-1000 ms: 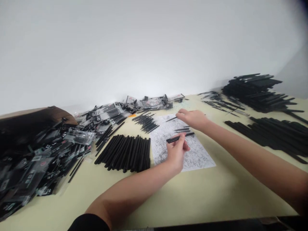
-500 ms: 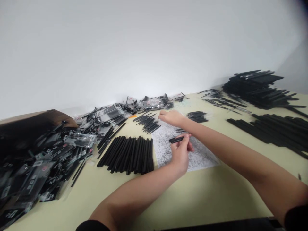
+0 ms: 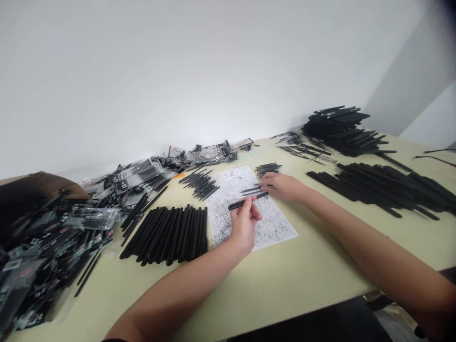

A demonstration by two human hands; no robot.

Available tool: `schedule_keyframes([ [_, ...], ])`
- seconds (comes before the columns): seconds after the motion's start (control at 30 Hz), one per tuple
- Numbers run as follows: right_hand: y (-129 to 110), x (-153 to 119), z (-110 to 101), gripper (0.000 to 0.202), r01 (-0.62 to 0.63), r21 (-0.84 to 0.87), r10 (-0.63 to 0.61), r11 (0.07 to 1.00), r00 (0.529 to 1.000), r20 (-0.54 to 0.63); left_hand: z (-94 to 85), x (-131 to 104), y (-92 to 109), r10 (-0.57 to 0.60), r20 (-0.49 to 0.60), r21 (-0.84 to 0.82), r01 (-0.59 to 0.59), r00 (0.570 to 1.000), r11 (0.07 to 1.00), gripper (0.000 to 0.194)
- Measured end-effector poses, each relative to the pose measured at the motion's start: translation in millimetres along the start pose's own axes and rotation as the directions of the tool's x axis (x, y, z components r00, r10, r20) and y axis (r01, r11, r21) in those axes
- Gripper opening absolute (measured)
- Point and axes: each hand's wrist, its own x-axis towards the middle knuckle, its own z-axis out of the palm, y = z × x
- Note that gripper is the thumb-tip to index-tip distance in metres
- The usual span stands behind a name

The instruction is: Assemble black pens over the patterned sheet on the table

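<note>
My left hand point(image 3: 244, 225) is closed on a black pen point(image 3: 236, 204), which it holds slantwise above a scribbled sheet of paper point(image 3: 276, 232). The pen's far end points toward my right hand point(image 3: 283, 186). The fingers of that hand are pinched together at a few thin black rods point(image 3: 250, 191) over the right side of the sheet; a thin dark piece shows at the fingertips, partly hidden. Left of the paper lies a row of thick black pens point(image 3: 167, 235). Smaller black pieces point(image 3: 200, 184) lie in a group at its upper left corner.
Clear plastic packets point(image 3: 94, 216) are heaped on the left beside a brown box point(image 3: 42, 185). Another short bundle point(image 3: 268, 168) lies behind my right hand. More black pens point(image 3: 377, 185) and a tall black stack point(image 3: 335, 128) occupy the right of the pale yellow table point(image 3: 313, 270).
My right hand has drawn back from the small pieces at the upper left to the rods over the paper's right side. My left hand still holds the pen. The view has turned rightward.
</note>
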Motion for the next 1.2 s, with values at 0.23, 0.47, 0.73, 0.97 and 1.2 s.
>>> schedule_keyframes([
  [0.23,4,-7,-4,0.027,0.027,0.043,-0.028,0.999,0.999,0.025,1.9,0,4,-0.029,-0.025,-0.002,0.029,0.999,1.0,0.044],
  [0.47,5,-11,-6,0.023,-0.081,-0.043,0.082,0.996,0.996,0.033,2.6,-1,8,-0.06,-0.035,0.011,0.06,0.998,0.998,0.041],
  [0.73,1,-10,-8,0.027,-0.206,-0.256,0.227,0.944,0.972,0.054,2.6,-1,10,-0.085,-0.059,0.029,0.087,0.995,0.996,0.041],
  [0.97,4,-12,-7,0.029,-0.316,-0.294,0.303,0.902,0.949,-0.089,2.6,0,11,-0.089,-0.073,0.008,0.089,0.993,0.996,0.041],
  [1.2,-10,-18,-1,0.029,0.174,-0.269,-0.281,0.947,0.856,-0.434,3.3,0,12,-0.094,-0.081,-0.035,0.091,0.992,0.995,0.041],
])
